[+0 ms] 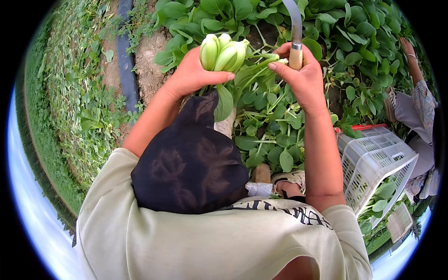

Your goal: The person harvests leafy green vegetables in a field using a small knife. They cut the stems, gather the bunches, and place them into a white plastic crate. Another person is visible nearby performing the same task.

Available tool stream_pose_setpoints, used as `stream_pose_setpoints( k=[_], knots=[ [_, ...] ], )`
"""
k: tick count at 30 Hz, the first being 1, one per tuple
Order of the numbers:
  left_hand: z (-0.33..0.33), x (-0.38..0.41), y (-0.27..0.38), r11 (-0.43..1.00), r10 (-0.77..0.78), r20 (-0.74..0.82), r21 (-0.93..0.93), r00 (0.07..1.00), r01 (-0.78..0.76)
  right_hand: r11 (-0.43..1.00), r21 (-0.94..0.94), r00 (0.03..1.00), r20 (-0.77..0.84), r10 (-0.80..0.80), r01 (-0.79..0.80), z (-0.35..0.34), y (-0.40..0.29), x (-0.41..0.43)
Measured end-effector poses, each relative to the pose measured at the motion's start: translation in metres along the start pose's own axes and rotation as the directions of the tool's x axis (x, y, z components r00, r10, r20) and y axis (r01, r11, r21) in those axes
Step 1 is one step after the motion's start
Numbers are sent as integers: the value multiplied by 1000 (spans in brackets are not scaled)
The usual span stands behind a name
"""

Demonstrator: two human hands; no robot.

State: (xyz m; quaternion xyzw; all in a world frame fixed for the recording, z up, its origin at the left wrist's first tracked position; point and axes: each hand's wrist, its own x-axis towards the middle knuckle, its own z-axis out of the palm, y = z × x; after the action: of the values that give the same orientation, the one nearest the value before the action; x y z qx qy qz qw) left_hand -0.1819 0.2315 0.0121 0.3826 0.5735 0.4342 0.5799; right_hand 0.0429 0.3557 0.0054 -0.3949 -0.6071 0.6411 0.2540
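My left hand [190, 75] is closed around several heads of bok choy [229, 56], their pale bases pointing up and away from me. A curved sickle knife [296, 28] with a wooden handle sits in my right hand [302, 77], its blade pointing away from me. Between the thumb and fingers of that same hand are the cut ends of a few green leaf stalks [260, 61]. Loose leaves and stalks [276, 129] lie on the ground below my hands. The leaf tips of the held heads are partly hidden behind my left hand and the dark cloth.
Growing bok choy [353, 42] fills the bed ahead and right. A dark hose [126, 63] runs along bare soil at left. A white plastic crate [374, 157] holding greens stands at right, beside another person [421, 115]. Dark sheer cloth [189, 164] hangs before my chest.
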Motion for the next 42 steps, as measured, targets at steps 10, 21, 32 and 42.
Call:
stream_pose_setpoints(
  k=[10,21,32,42],
  knots=[
    [19,12,-52,940,-46,-9,-339,999,40,668,695,956,100,276,-266,56,10,-21],
    [-33,-23,-71,291,-13,-73,954,997,74,871,-485,954,219,204,-75,59,110,-11],
    [-71,-18,-63,109,-141,-400,903,906,415,713,-697,818,454,353,80,115,99,35],
    [-85,-17,-68,133,-168,-416,889,894,439,796,-586,743,598,300,151,84,109,29]
  ],
)
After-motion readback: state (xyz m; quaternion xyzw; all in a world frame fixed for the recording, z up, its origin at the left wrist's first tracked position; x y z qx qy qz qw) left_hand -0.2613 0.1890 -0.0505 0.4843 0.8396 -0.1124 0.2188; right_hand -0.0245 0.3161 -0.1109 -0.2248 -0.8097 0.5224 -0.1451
